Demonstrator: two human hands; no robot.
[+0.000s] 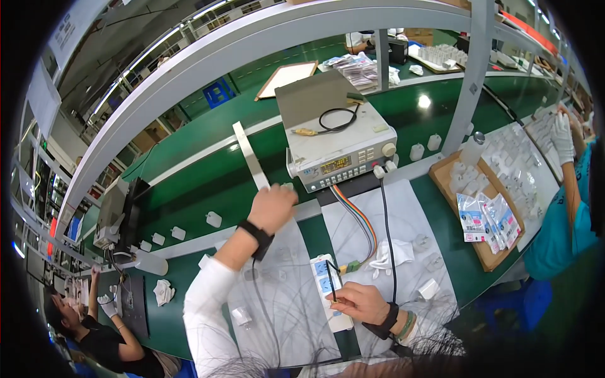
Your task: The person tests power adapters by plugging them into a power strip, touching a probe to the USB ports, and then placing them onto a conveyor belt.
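Observation:
My left hand reaches to the edge of the green conveyor, its fingers curled. A small whitish piece shows at its fingertips, too hidden to name. My right hand is closed in a pinch on the end of a short black lead, above a white power strip with blue sockets. At the strip's far end sits a green connector, joined to a rainbow ribbon cable. That cable runs to a grey bench meter with a lit display.
White chargers stand along the conveyor. A white cloth and another charger lie on the right mat. A cardboard tray holds bags and small clear parts. People work at both sides, one in a teal top.

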